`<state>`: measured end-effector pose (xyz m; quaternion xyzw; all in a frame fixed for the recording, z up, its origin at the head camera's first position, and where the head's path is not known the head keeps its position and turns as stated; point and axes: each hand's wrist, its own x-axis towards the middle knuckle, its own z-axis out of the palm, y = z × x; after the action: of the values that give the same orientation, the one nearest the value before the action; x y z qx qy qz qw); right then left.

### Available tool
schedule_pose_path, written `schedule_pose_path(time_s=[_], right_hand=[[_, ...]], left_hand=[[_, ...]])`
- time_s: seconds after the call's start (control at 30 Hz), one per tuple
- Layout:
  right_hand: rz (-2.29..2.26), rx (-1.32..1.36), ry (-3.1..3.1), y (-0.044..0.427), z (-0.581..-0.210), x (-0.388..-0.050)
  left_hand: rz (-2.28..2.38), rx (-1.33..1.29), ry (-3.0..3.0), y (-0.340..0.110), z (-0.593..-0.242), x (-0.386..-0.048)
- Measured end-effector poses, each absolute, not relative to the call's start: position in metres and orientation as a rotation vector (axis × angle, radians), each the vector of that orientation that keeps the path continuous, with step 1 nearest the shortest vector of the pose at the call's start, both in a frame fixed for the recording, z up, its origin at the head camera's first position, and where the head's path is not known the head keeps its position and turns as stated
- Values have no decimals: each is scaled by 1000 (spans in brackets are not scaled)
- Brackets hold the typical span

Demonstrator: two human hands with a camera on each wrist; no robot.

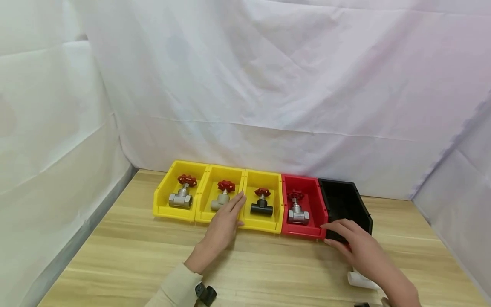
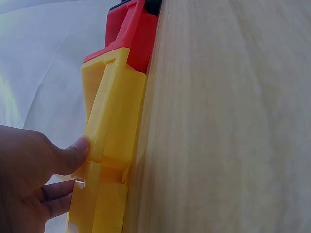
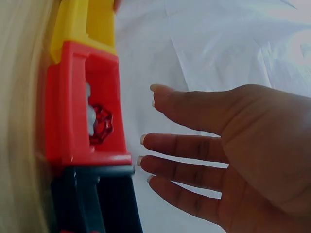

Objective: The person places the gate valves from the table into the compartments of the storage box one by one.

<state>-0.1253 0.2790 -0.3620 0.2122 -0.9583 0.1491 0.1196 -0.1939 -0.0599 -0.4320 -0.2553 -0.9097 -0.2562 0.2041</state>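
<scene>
Three yellow bins (image 1: pixel 238 224), a red bin (image 1: pixel 318 200) and a black bin (image 1: pixel 341 194) stand side by side. Each yellow bin and the red one holds a valve with a red handwheel: a metal valve (image 1: pixel 180 199), a beige valve (image 1: pixel 221 200), a black valve (image 1: pixel 262 208) and another metal valve (image 1: pixel 298 214). My left hand (image 1: pixel 222 226) rests with extended fingers at the joint of the middle and right yellow bins, its thumb (image 2: pixel 77 151) against the front rim. Over the black bin's front, my right hand (image 1: pixel 358 243) spreads its fingers near the red bin's corner.
A white cylindrical piece (image 1: pixel 360 280) lies on the wooden table (image 1: pixel 276 273), partly behind my right hand. Something red (image 3: pixel 73 231) shows at the black bin's front, mostly hidden. White cloth (image 1: pixel 268 85) hangs behind the bins and at both sides.
</scene>
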Motion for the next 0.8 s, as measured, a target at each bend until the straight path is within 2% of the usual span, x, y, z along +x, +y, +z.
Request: schedule_pose_path(time_s=[0.33,0.6,0.8], right_hand=[[411,578,-2867,315,-376,-103],[333,280,-3154,337,-386,-89],[381,175,-3210,349,-395,-84]], left_hand=[[-690,-701,-2554,-59,-432,-194],[-688,-693,-2564,-60,-432,-194],[-686,-701,-2573,-60,-431,-194]])
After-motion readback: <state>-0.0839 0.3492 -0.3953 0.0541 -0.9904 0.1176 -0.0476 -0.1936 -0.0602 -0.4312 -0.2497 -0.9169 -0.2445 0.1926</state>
